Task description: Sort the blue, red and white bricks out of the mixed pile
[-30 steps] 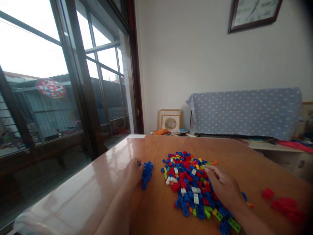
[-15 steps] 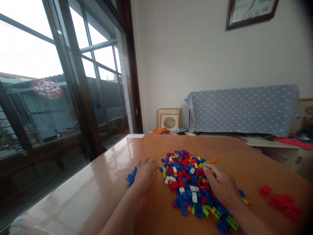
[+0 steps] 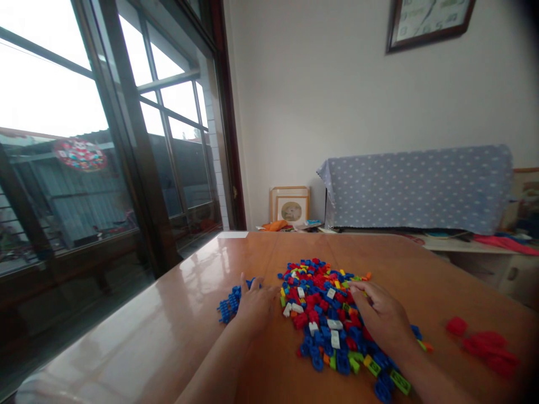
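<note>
Left hand (image 3: 256, 303): fingers spread, beside blue pieces (image 3: 228, 307), toward the left edge of the table (image 3: 185, 350). Right hand (image 3: 381, 311): at the mixed pile (image 3: 315, 289), inboard of the right edge; grip cannot be determined. Pieces appear light, rigid, plastic; pinch individually by opposite sides.

Your brick pile (image 3: 315, 300) mixes 6 colours: red, blue, white, yellow, lime green and orange. Your smaller brick cluster (image 3: 228, 306) is all blue, and the separate pieces (image 3: 490, 348) are plain red. You have them on a glossy orange-brown table (image 3: 168, 336). Facing you, the cloth (image 3: 416, 191) is grey-blue with white spots, the wall (image 3: 307, 112) off-white, and the clock (image 3: 429, 25) white-faced with a dark brown rim.
</note>
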Demonstrator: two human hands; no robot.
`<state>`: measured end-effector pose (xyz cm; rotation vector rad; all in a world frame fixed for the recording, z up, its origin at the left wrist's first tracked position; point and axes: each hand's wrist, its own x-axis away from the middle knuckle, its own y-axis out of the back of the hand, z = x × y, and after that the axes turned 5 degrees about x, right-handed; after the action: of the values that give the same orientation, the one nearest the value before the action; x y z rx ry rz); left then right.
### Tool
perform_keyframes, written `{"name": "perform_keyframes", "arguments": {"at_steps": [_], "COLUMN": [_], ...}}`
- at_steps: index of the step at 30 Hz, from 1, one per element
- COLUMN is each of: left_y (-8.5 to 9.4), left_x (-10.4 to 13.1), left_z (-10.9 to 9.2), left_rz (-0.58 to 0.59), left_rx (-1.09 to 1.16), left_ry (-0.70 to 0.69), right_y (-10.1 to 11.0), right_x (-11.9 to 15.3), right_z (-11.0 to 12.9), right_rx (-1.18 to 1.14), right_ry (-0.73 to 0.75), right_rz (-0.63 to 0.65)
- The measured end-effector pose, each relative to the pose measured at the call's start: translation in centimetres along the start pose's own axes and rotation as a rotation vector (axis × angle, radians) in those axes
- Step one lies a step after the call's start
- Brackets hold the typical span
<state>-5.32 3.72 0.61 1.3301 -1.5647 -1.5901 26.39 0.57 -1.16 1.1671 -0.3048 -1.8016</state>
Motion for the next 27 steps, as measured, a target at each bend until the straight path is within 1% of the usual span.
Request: {"name": "perform_keyframes", "arguments": {"at_steps": [2, 6, 9, 12, 16, 18, 20, 23, 27], "left_y": [0.1, 0.0, 0.0, -0.1, -0.3, -0.4, -0.4, -0.4, 0.1], "left_x": [0.1, 0.1, 0.0, 0.0, -0.2, -0.3, -0.4, -0.5, -0.7], "left_z": [0.3, 1.0, 1.1, 0.7, -0.1, -0.5, -0.8, -1.3, -2.2], "left_rz": [-0.037, -0.098, -0.155, -0.204, -0.236, -0.235, -0.231, -0.2, -0.107], "left_rx": [-0.042, -0.123, -0.128, -0.101, -0.024, 0.018, 0.05, 0.07, 0.059], "left_ry": [0.04, 0.162, 0.193, 0.162, 0.052, 0.012, -0.006, -0.01, 0.01], "right_y": [0.1, 0.4, 0.6, 1.0, 1.5, 1.6, 1.4, 0.6, 0.0], "right_x": [0.0, -0.2, -0.4, -0.6, -1.1, -1.3, -1.3, -1.0, -0.6], "right_z": [-0.2, -0.6, -0.9, -1.3, -2.2, -2.5, -2.7, -2.5, -1.5], "right_rx": [-0.004, -0.006, -0.012, -0.033, -0.096, -0.094, -0.05, 0.055, 0.136], "right_ry": [-0.004, -0.013, -0.048, -0.111, -0.22, -0.24, -0.225, -0.153, -0.025], "right_rz": [-0.004, -0.034, -0.061, -0.103, -0.149, -0.12, -0.05, 0.064, 0.216]}}
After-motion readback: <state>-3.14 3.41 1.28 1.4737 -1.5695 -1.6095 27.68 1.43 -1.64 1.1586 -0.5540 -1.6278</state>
